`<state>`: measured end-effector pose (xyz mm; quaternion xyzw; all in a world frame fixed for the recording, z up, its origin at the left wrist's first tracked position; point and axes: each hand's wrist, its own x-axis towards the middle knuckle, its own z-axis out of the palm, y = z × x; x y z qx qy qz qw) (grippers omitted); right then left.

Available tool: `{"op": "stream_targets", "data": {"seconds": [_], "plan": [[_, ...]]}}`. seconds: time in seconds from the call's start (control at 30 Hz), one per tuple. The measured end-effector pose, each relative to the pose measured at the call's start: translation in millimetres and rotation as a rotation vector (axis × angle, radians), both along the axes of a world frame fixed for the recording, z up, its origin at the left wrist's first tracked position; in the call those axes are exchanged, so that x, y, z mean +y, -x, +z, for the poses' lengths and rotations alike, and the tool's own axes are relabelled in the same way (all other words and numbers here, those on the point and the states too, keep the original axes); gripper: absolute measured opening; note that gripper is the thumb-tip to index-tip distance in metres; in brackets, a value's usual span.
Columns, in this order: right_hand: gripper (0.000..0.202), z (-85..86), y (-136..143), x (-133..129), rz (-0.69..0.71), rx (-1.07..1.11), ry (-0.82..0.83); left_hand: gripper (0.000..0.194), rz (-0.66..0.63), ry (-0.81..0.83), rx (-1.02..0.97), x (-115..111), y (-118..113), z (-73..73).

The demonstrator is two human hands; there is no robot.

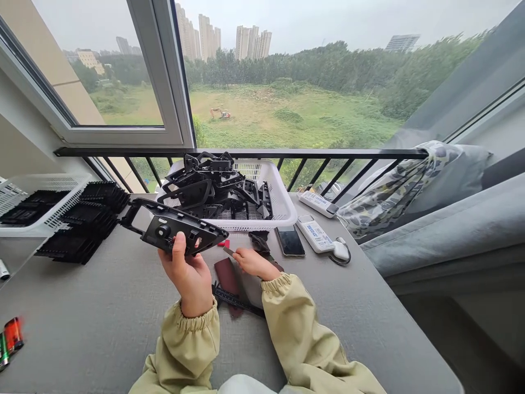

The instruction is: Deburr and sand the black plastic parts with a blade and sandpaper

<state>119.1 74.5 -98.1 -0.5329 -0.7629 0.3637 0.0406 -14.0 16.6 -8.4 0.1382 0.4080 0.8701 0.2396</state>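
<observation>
My left hand (189, 278) grips a black plastic frame part (172, 227) from below, thumb on its face, and holds it raised over the table and tilted. The part has a round socket, small cut-outs and a pointed right end. Just right of that end, my right hand (255, 262) is closed on a thin grey blade-like tool (228, 251); the fingers hide most of it. A small red piece (223, 243) shows behind the tool's tip. Below the hands lie a dark red-brown strip (227, 275), possibly sandpaper, and a black caliper (238, 300), partly covered by my right sleeve.
A white basket (283, 200) heaped with black parts (221, 189) stands ahead by the railing. Stacked black panels (82, 224) and another white basket (69, 183) are left. A phone (290, 241), white packs (315, 234) and a dark cloth (259, 241) lie right; lighters (12, 335) lower left.
</observation>
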Motion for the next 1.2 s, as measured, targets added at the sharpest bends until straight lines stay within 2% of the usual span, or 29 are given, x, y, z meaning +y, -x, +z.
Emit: {"op": "stream_targets", "data": {"seconds": [0.13,0.33,0.47,0.57,0.67,0.7,0.77,0.87,0.97,1.1,1.13,1.2], "plan": [[0.016,-6.6,-2.5,-2.1,-0.064,-0.051,-0.044,0.025,-0.006,-0.012,0.043,-0.2,-0.2,-0.9],[0.022,-12.3,-0.6,-6.6,-0.152,-0.114,-0.12,0.024,-0.05,-0.032,0.05,-4.4,0.3,-0.8],[0.027,-8.7,3.4,-9.8,-0.187,-0.111,-0.206,0.022,-0.055,-0.029,-0.009,-5.2,1.4,1.1],[0.028,-4.7,11.0,-17.8,-0.18,-0.082,-0.248,0.023,-0.034,-0.034,-0.028,-4.4,1.7,2.2],[0.021,-5.0,23.3,-32.8,-0.121,-0.05,-0.22,0.025,-0.02,-0.03,-0.036,-3.9,2.2,1.7],[0.023,-6.3,27.6,-38.1,-0.108,-0.046,-0.209,0.026,-0.022,-0.028,-0.05,-4.0,2.5,1.3],[0.038,-10.0,34.8,-46.5,-0.115,-0.037,-0.193,0.025,-0.028,-0.024,-0.084,-4.5,3.2,0.9],[0.054,-15.7,39.6,-48.5,-0.154,0.006,-0.182,0.024,-0.031,-0.026,-0.117,-5.2,3.8,2.1],[0.045,-16.6,36.7,-38.6,-0.196,0.101,-0.173,0.025,-0.024,-0.035,-0.141,-5.1,3.4,5.9],[0.007,-2.3,21.7,-21.6,-0.246,0.291,-0.157,0.027,-0.019,-0.039,-0.156,-3.3,3.1,10.1],[0.005,4.5,16.0,-18.5,-0.267,0.347,-0.166,0.028,-0.02,-0.038,-0.152,-2.8,3.2,10.1],[0.013,20.8,2.4,-14.4,-0.306,0.469,-0.206,0.029,-0.025,-0.02,-0.12,-1.9,3.8,8.8]]}}
